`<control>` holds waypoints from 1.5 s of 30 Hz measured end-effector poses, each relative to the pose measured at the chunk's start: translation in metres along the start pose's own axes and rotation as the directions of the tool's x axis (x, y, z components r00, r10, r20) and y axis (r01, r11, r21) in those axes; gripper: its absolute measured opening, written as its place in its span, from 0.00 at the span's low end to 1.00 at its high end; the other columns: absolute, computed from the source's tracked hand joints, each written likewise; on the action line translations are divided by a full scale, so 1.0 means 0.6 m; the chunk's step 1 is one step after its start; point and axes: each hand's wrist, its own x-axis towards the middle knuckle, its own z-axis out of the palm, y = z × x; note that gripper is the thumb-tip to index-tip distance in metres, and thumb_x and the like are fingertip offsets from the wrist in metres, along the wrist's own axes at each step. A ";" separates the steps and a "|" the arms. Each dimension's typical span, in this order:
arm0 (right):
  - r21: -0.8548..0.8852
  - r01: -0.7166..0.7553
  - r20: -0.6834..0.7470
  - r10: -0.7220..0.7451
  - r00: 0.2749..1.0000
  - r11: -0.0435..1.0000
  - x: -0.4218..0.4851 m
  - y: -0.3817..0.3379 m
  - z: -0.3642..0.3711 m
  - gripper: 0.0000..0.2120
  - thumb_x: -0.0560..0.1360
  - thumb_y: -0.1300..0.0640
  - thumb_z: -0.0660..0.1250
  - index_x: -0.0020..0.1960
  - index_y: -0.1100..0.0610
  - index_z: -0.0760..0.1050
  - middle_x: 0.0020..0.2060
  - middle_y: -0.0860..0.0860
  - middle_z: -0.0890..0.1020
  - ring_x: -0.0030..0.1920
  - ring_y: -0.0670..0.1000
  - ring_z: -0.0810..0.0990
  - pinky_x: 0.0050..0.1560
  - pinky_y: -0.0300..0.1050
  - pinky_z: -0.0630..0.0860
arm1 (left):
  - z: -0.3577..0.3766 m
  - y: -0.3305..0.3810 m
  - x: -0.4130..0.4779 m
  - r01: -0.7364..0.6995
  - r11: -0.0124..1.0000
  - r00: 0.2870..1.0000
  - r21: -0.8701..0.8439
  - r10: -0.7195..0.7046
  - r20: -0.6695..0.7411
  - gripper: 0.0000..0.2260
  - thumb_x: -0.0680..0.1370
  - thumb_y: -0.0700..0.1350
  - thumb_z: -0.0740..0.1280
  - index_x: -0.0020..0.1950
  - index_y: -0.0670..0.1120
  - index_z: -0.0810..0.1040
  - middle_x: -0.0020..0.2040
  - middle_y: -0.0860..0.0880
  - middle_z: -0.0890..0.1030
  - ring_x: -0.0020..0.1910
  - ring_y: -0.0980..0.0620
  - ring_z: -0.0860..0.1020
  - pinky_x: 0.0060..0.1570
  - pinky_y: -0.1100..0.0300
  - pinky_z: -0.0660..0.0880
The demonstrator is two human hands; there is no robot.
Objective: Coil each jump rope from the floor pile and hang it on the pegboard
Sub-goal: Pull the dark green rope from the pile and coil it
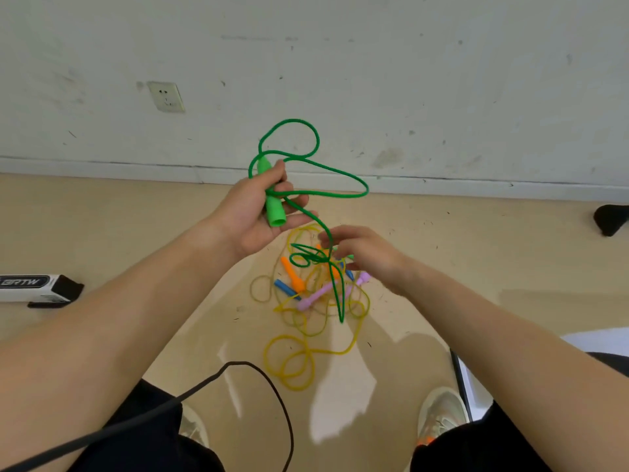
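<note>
- Beige floor (476,267) meets a scuffed white wall (374,63) bearing a socket (166,97).
- The pile (296,366) of yellow cords with orange, blue and pink handles lies on the floor below the hands; a black cable (272,386) loops in front of it, and a box (34,287) lies well left.
- The green jump rope (293,120) is lifted above the pile, its thin cord looping loosely upward and trailing down.
- The left hand (252,216), palm up, grips its green handle (274,209), thumb curled over; the handle's long axis runs near-vertical, open end towards the camera.
- The right hand (360,253) pinches the hanging cord.
</note>
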 end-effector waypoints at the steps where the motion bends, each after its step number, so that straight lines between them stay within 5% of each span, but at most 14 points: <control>1: -0.011 0.040 0.059 -0.039 0.997 0.999 -0.003 0.000 0.013 0.15 0.76 0.68 0.62 0.55 0.54 0.80 0.52 0.49 0.83 0.48 0.43 0.78 0.46 0.34 0.73 | 0.002 0.003 0.000 0.000 0.999 1.000 -0.039 0.000 -0.003 0.13 0.84 0.50 0.61 0.40 0.47 0.71 0.29 0.53 0.68 0.31 0.52 0.80 0.41 0.46 0.83; 3: -0.123 0.115 0.090 -0.105 0.990 0.986 -0.004 0.005 0.031 0.09 0.79 0.64 0.64 0.53 0.55 0.81 0.52 0.48 0.83 0.49 0.43 0.80 0.47 0.31 0.74 | 0.003 0.009 0.002 -0.010 0.996 1.000 -0.093 0.008 -0.020 0.14 0.83 0.50 0.62 0.40 0.47 0.71 0.30 0.52 0.68 0.32 0.51 0.81 0.40 0.46 0.83; 5: -0.339 0.164 0.060 -0.153 0.986 0.926 0.005 0.016 0.036 0.08 0.79 0.57 0.65 0.47 0.58 0.82 0.47 0.54 0.85 0.49 0.52 0.82 0.50 0.44 0.78 | -0.003 0.017 0.008 -0.048 0.989 0.997 -0.138 0.038 -0.070 0.13 0.83 0.50 0.62 0.40 0.46 0.71 0.30 0.52 0.69 0.31 0.51 0.81 0.39 0.46 0.82; 9: -0.581 0.074 0.022 -0.075 0.997 0.810 0.016 0.043 0.013 0.13 0.79 0.53 0.65 0.37 0.55 0.75 0.33 0.52 0.79 0.35 0.54 0.78 0.35 0.45 0.74 | -0.034 0.040 0.016 -0.167 0.971 0.960 -0.172 0.120 -0.252 0.11 0.83 0.48 0.63 0.43 0.44 0.71 0.33 0.50 0.73 0.33 0.51 0.83 0.37 0.45 0.82; 13: -0.203 0.000 0.029 0.006 1.000 0.979 0.012 0.034 -0.005 0.10 0.82 0.58 0.61 0.42 0.58 0.75 0.37 0.53 0.85 0.32 0.50 0.80 0.35 0.47 0.77 | -0.075 0.042 0.025 -0.213 0.947 0.900 0.241 0.286 -0.329 0.09 0.83 0.46 0.63 0.45 0.45 0.71 0.37 0.49 0.74 0.38 0.48 0.83 0.48 0.40 0.82; 18: 0.233 0.061 -0.096 -0.039 0.995 0.971 -0.004 -0.020 -0.020 0.10 0.84 0.57 0.60 0.46 0.58 0.74 0.38 0.54 0.85 0.34 0.53 0.82 0.31 0.42 0.79 | -0.074 -0.005 0.018 -0.130 0.629 0.966 0.767 0.254 -0.045 0.07 0.81 0.42 0.66 0.44 0.48 0.71 0.46 0.47 0.83 0.49 0.46 0.84 0.55 0.45 0.80; 20: 0.359 0.079 -0.128 -0.034 0.991 0.930 -0.009 -0.036 -0.027 0.09 0.84 0.56 0.60 0.47 0.57 0.74 0.38 0.54 0.85 0.34 0.52 0.83 0.31 0.41 0.79 | -0.063 -0.030 0.013 -0.130 0.595 0.985 0.793 0.169 0.035 0.06 0.80 0.42 0.69 0.48 0.45 0.72 0.52 0.45 0.84 0.53 0.45 0.84 0.56 0.45 0.79; 23: 0.470 0.102 -0.150 -0.034 0.988 0.877 -0.012 -0.051 -0.031 0.09 0.84 0.55 0.60 0.48 0.59 0.73 0.39 0.55 0.85 0.34 0.52 0.85 0.31 0.41 0.81 | -0.043 -0.056 0.000 -0.154 0.708 0.982 0.690 0.032 0.187 0.08 0.79 0.43 0.70 0.47 0.42 0.72 0.56 0.46 0.84 0.54 0.48 0.83 0.58 0.46 0.77; 26: 0.576 0.139 -0.197 -0.029 0.980 0.806 -0.015 -0.061 -0.035 0.10 0.84 0.57 0.60 0.48 0.62 0.73 0.38 0.56 0.84 0.34 0.53 0.86 0.32 0.39 0.81 | -0.026 -0.066 -0.011 -0.164 0.738 0.958 0.655 -0.040 0.285 0.11 0.79 0.40 0.69 0.40 0.46 0.69 0.42 0.53 0.85 0.57 0.44 0.83 0.49 0.58 0.76; 32: 0.767 0.243 -0.284 -0.025 0.958 0.594 -0.019 -0.074 -0.056 0.10 0.83 0.57 0.61 0.48 0.63 0.73 0.35 0.58 0.84 0.40 0.54 0.87 0.40 0.40 0.83 | -0.006 -0.072 -0.017 -0.059 0.783 0.987 0.619 -0.048 0.156 0.13 0.80 0.37 0.68 0.40 0.47 0.66 0.41 0.47 0.85 0.44 0.40 0.85 0.47 0.49 0.82; 37: 0.626 0.149 -0.270 0.033 0.962 0.766 -0.031 -0.077 -0.057 0.20 0.85 0.47 0.52 0.46 0.59 0.76 0.33 0.53 0.84 0.33 0.52 0.84 0.31 0.42 0.78 | 0.014 -0.059 -0.015 -0.076 0.871 0.997 0.486 0.060 0.048 0.13 0.80 0.35 0.64 0.36 0.45 0.69 0.36 0.44 0.82 0.44 0.39 0.85 0.50 0.45 0.81; 40: 0.372 0.045 -0.272 0.062 0.960 0.927 -0.033 -0.064 -0.047 0.16 0.82 0.55 0.54 0.42 0.59 0.76 0.31 0.55 0.81 0.28 0.53 0.79 0.29 0.40 0.73 | 0.021 -0.043 -0.017 -0.078 0.926 0.993 0.370 0.104 -0.052 0.12 0.81 0.36 0.63 0.37 0.45 0.73 0.35 0.46 0.81 0.36 0.42 0.84 0.44 0.50 0.82; 42: 0.180 -0.014 -0.206 0.052 0.977 0.984 -0.027 -0.044 -0.029 0.09 0.77 0.62 0.58 0.45 0.59 0.77 0.37 0.55 0.82 0.34 0.53 0.79 0.34 0.43 0.75 | 0.024 -0.031 -0.019 -0.087 0.962 0.990 0.259 0.113 -0.086 0.11 0.81 0.37 0.62 0.38 0.44 0.74 0.35 0.48 0.81 0.35 0.45 0.84 0.41 0.54 0.82; 45: -0.052 0.027 -0.007 -0.027 1.000 0.998 -0.021 -0.008 0.008 0.18 0.72 0.67 0.63 0.55 0.51 0.80 0.55 0.49 0.81 0.50 0.48 0.78 0.51 0.46 0.76 | 0.025 -0.015 -0.020 -0.074 0.995 0.991 0.064 0.080 -0.104 0.09 0.81 0.37 0.61 0.41 0.42 0.75 0.35 0.48 0.81 0.36 0.47 0.84 0.37 0.58 0.82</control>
